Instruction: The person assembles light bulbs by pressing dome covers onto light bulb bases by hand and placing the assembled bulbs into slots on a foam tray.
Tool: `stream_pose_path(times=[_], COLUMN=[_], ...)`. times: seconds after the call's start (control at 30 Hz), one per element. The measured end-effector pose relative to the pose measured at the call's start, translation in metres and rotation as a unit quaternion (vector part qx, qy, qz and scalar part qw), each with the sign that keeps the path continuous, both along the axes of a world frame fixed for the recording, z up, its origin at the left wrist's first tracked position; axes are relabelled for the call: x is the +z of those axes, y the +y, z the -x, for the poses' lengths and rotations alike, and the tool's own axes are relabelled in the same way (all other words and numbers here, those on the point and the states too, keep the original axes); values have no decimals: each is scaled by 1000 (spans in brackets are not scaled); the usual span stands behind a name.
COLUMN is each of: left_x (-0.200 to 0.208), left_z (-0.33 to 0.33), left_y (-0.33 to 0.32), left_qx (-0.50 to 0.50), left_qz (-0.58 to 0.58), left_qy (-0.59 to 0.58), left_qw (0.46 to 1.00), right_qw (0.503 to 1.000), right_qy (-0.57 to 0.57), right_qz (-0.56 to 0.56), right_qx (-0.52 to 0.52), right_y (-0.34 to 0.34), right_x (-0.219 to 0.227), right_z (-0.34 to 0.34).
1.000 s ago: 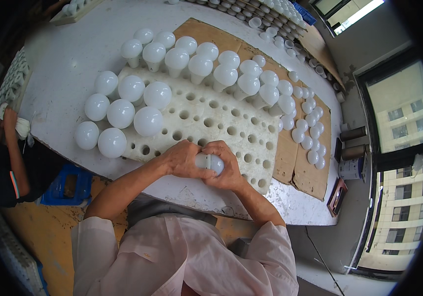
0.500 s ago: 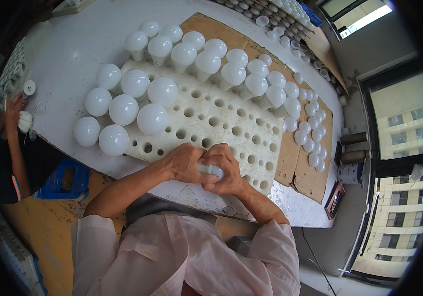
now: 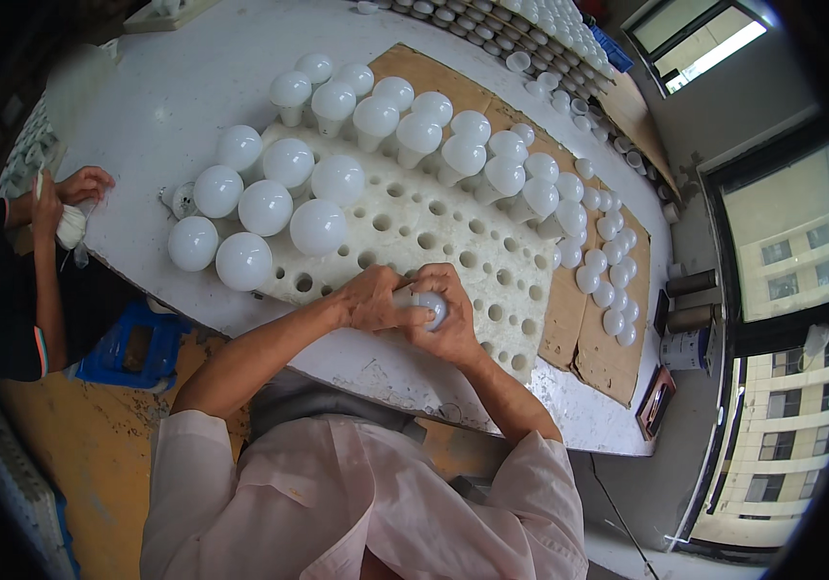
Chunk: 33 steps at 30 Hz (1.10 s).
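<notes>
Both my hands close around one white light bulb (image 3: pixel 428 304) over the near edge of a foam tray (image 3: pixel 410 208) full of round holes. My left hand (image 3: pixel 372 298) grips the bulb's left end, its fingers mostly hiding that part. My right hand (image 3: pixel 449 319) wraps the rounded dome, which shows between thumb and fingers. Rows of white bulbs (image 3: pixel 418 132) stand upright along the tray's far side. Larger white globe bulbs (image 3: pixel 265 207) crowd its left end.
Brown cardboard (image 3: pixel 584 333) lies right of the tray, with small white domes (image 3: pixel 614 322) on it. A small white round part (image 3: pixel 181 200) rests left of the globes. At far left, a co-worker's hands (image 3: pixel 71 193) hold white material. A blue stool (image 3: pixel 134 348) stands below.
The view has shifted slightly. My hands still hold the bulb, and more of its dome shows. The co-worker's white round piece has left their hand; a similar one lies beside the globes.
</notes>
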<state>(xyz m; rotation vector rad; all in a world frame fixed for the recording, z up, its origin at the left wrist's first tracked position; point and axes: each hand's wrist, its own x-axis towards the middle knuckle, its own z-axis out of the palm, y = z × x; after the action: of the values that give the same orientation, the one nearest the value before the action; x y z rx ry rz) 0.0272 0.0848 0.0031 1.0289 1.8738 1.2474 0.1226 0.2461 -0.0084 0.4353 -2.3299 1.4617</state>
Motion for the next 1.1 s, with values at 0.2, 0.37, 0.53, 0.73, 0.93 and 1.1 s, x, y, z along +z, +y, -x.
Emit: stream_pose_path(times=[0.2, 0.37, 0.53, 0.73, 0.93, 1.1], left_x=[2, -3, -19, -11, -26, -42], left_z=[9, 2, -8, -7, -16, -49], left_y=[-14, -18, -12, -20, -31, -67], left_qx=[-53, -69, 42, 0, 31, 58], left_qz=[-50, -144, -163, -176, -224, -291], left_qy=[-407, -589, -496, -590, -549, -473], left_qw=[910, 792, 852, 788, 805, 830], right_qw=[987, 956, 971, 990, 974, 979], right_qy=[-95, -187, -203, -134, -185, -133], right_qz=[126, 225, 120, 20, 130, 152], right_qx=[37, 30, -47, -48, -12, -37], right_y=[-13, -16, -20, -20, -31, -32], right_x=[22, 16, 33, 25, 22, 35], right_z=[0, -5, -4, -5, -4, 3])
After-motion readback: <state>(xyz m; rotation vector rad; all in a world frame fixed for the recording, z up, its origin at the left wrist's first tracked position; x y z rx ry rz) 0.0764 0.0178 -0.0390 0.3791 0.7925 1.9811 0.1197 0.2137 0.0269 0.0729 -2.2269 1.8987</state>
